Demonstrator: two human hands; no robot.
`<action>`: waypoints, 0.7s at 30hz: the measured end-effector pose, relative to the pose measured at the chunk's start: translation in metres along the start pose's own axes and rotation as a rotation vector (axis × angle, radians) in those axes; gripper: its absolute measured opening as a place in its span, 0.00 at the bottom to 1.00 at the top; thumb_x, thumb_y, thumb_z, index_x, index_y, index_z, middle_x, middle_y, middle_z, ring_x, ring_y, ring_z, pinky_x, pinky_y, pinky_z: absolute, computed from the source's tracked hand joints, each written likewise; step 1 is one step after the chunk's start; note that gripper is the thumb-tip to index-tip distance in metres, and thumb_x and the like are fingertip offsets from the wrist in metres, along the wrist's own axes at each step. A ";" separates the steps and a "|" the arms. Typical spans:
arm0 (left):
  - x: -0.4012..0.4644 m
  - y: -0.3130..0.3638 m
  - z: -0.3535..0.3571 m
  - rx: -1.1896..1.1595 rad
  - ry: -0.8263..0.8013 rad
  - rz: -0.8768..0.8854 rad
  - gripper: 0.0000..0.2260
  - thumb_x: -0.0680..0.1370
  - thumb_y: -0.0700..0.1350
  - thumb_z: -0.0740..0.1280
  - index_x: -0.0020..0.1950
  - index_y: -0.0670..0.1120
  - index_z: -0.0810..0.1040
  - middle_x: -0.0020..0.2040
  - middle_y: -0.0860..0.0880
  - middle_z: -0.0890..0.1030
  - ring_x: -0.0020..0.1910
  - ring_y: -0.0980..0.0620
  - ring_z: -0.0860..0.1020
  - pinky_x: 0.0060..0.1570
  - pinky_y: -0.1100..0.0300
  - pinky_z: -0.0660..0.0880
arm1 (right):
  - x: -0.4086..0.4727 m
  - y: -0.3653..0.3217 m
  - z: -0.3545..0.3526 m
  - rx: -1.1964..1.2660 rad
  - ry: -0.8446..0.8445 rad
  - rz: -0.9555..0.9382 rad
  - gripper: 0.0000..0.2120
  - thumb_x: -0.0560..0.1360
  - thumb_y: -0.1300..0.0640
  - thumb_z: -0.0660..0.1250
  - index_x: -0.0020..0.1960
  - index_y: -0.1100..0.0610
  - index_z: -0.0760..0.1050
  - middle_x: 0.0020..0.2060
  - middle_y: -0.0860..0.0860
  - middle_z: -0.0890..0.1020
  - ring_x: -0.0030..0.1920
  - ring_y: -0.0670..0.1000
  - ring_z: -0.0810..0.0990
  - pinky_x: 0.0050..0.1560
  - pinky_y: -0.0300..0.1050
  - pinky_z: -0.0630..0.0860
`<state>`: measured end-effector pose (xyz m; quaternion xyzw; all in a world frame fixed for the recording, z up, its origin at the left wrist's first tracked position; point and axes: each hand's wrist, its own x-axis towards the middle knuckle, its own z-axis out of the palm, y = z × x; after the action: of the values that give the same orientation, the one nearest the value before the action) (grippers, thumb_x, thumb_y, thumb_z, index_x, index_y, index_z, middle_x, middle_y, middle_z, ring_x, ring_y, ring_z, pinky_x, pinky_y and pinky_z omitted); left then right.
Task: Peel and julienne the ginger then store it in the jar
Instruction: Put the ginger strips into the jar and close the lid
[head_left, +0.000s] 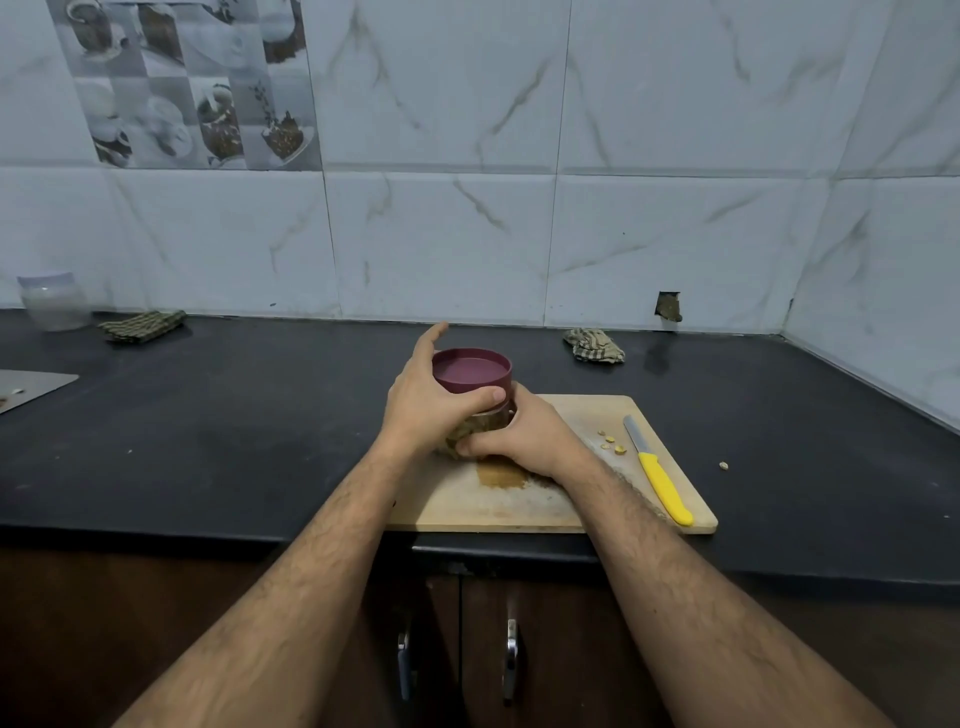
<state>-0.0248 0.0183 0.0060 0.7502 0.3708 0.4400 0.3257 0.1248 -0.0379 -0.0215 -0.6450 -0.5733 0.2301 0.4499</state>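
Hands meet at the jar (480, 423), which stands on the far left part of the wooden cutting board (571, 410): the left hand (423, 402) curls around its maroon lid (471, 371), the right hand (519, 434) grips the glass body. Julienned ginger seems to fill the jar, though fingers hide most. A yellow-handled knife (657, 470) lies on the board's right side beside small ginger scraps (610, 444).
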 end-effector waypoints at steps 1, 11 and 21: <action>0.000 -0.001 -0.001 -0.005 -0.006 0.006 0.48 0.59 0.64 0.77 0.76 0.61 0.61 0.64 0.53 0.75 0.63 0.51 0.75 0.65 0.49 0.73 | 0.001 0.000 0.000 0.002 0.000 -0.001 0.42 0.50 0.42 0.82 0.63 0.44 0.73 0.51 0.42 0.83 0.53 0.42 0.81 0.56 0.47 0.80; -0.002 -0.006 0.001 -0.078 0.000 0.016 0.46 0.63 0.59 0.79 0.77 0.60 0.61 0.64 0.55 0.75 0.64 0.52 0.74 0.65 0.52 0.73 | 0.000 -0.001 -0.002 0.022 -0.016 -0.004 0.41 0.52 0.45 0.82 0.64 0.46 0.73 0.52 0.42 0.83 0.54 0.43 0.80 0.56 0.45 0.79; -0.012 -0.013 -0.003 -0.189 -0.075 -0.035 0.52 0.69 0.54 0.79 0.82 0.52 0.48 0.67 0.56 0.71 0.66 0.56 0.72 0.64 0.61 0.70 | -0.008 -0.013 -0.004 -0.009 -0.047 -0.001 0.41 0.53 0.46 0.83 0.63 0.46 0.72 0.52 0.43 0.83 0.54 0.44 0.80 0.56 0.47 0.79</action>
<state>-0.0352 0.0149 -0.0083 0.7253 0.3283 0.4389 0.4165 0.1192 -0.0480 -0.0100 -0.6411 -0.5851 0.2426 0.4334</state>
